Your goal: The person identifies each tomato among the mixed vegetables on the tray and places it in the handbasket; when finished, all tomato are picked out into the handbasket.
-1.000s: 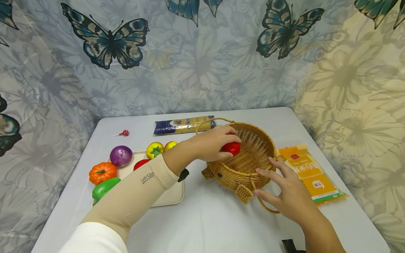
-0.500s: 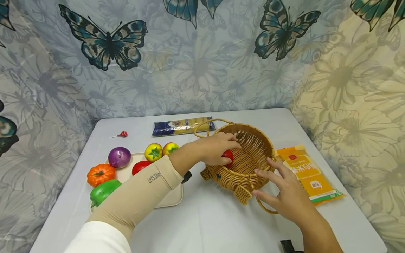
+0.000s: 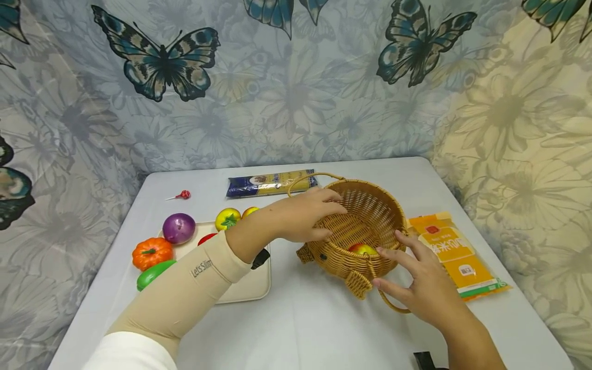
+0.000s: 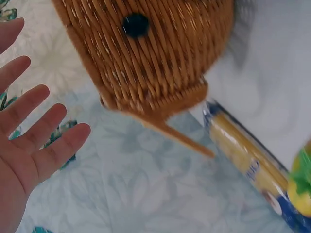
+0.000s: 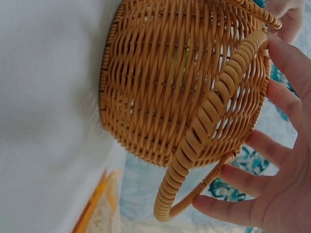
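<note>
A brown wicker basket (image 3: 370,221) stands right of the table's middle, and its button eye shows in the left wrist view. Inside, against the near wall, lies a red and yellow apple (image 3: 363,248), partly hidden by the rim. My left hand (image 3: 305,215) hovers over the basket's left rim and holds nothing; the left wrist view shows its fingers (image 4: 46,116) spread. My right hand (image 3: 423,280) has its fingers spread at the basket's right side, with fingertips at the rim. In the right wrist view these fingers (image 5: 243,179) are close to the wrapped handle (image 5: 199,126).
Left stands a cream tray (image 3: 250,288) with yellow-green fruits (image 3: 227,219) and a red one partly hidden. Around it are a purple onion-like vegetable (image 3: 178,228), an orange pumpkin (image 3: 152,253) and a green pepper (image 3: 154,274). Noodle packet (image 3: 270,184), lollipop (image 3: 183,195) and orange bag (image 3: 458,257) lie farther out.
My left hand lowered the apple into the basket, let it go and drew back up and left. The apple now lies against the basket's near wall. My right hand stayed put.
</note>
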